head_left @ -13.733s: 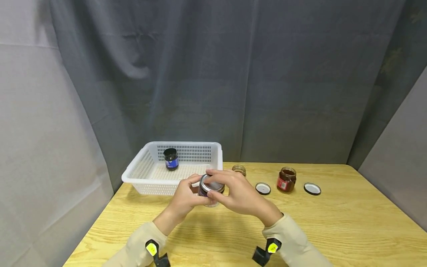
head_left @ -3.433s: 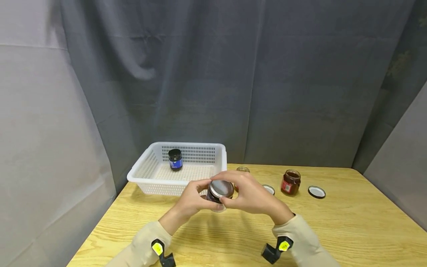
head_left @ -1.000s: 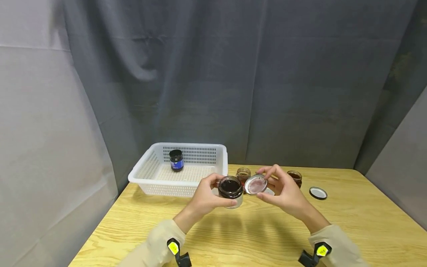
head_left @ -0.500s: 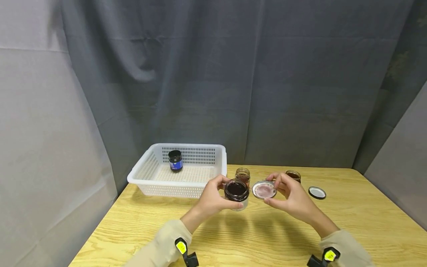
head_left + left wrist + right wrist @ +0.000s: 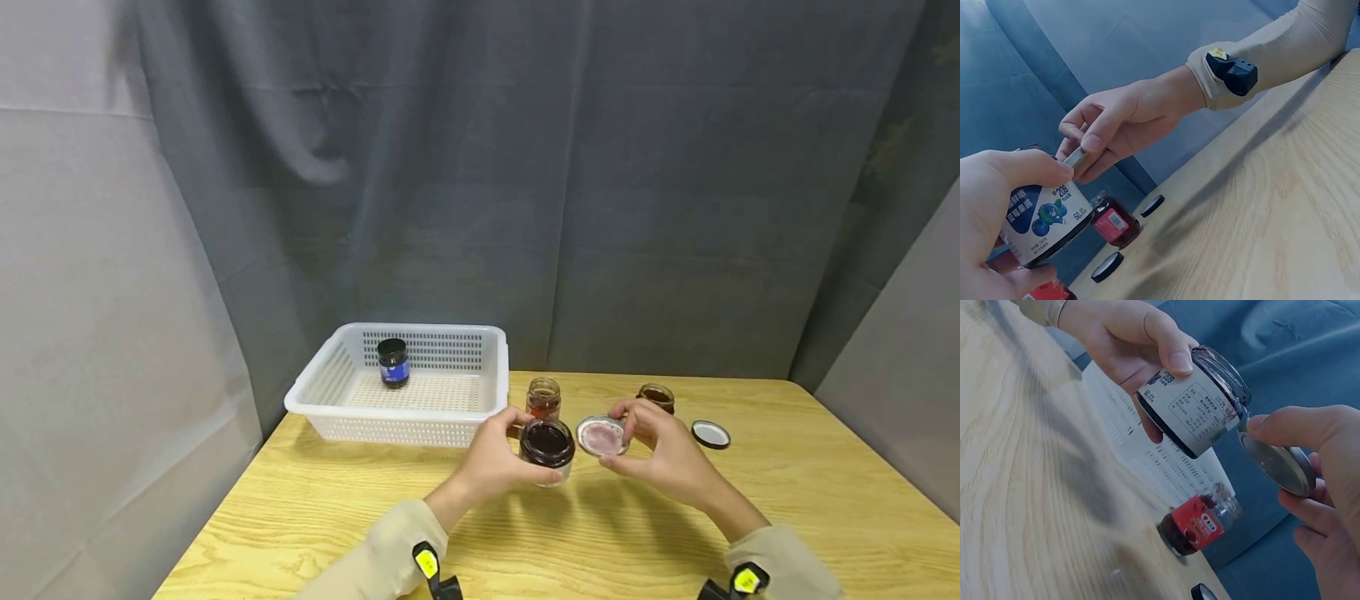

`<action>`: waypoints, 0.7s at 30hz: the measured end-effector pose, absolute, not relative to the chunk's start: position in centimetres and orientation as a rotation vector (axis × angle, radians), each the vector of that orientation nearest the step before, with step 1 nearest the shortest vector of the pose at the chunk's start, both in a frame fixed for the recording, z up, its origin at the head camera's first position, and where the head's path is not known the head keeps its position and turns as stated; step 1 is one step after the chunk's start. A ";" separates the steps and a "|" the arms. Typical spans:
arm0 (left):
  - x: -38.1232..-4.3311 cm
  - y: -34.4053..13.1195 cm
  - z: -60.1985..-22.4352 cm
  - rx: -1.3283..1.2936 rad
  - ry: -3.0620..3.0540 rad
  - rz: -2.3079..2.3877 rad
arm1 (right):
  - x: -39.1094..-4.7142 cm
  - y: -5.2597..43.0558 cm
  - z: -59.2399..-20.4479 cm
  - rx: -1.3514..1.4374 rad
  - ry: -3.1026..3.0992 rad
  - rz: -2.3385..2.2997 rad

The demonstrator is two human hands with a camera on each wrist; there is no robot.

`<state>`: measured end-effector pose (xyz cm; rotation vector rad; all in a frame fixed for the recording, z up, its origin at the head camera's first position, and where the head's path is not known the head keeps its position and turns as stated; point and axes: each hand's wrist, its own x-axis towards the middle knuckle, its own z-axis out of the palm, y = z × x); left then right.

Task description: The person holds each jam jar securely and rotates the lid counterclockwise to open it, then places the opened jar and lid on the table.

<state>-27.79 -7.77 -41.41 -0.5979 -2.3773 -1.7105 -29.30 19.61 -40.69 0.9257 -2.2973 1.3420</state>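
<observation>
My left hand [image 5: 491,458] grips an uncapped jam jar [image 5: 547,442] above the table, thumb across its front. Its white label [image 5: 1047,215] shows blueberries in the left wrist view, and dark jam fills it up near the mouth. Just right of that mouth, my right hand [image 5: 667,457] pinches a metal lid [image 5: 602,436] between thumb and fingers, with its pinkish, stained underside facing up toward the head camera. In the right wrist view the lid's edge [image 5: 1275,464] is very close to the jar's rim; I cannot tell whether they touch.
A white perforated basket [image 5: 397,410] at the back left holds a dark blue-labelled jar [image 5: 393,364]. Behind the hands stand two open red-labelled jars, one left [image 5: 543,398] and one right [image 5: 657,395]. A loose lid [image 5: 711,434] lies farther right; another lid [image 5: 1107,267] shows in the left wrist view.
At 3.4 s ago the lid sat on the jar under my right hand; by 1.0 s ago it was off. Since then both hands have shifted right and lower, and the lid has tipped flatter.
</observation>
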 end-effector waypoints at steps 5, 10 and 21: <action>-28.4 -7.4 -42.4 -0.590 -2.386 -1.685 | -29.5 20.2 -41.6 0.868 -2.331 1.288; -29.0 -7.1 -43.2 -0.532 -2.414 -1.677 | -29.6 20.7 -42.7 0.819 -2.375 1.162; -30.2 -6.9 -44.9 -0.464 -2.420 -1.677 | -30.4 20.9 -44.5 0.729 -2.489 1.002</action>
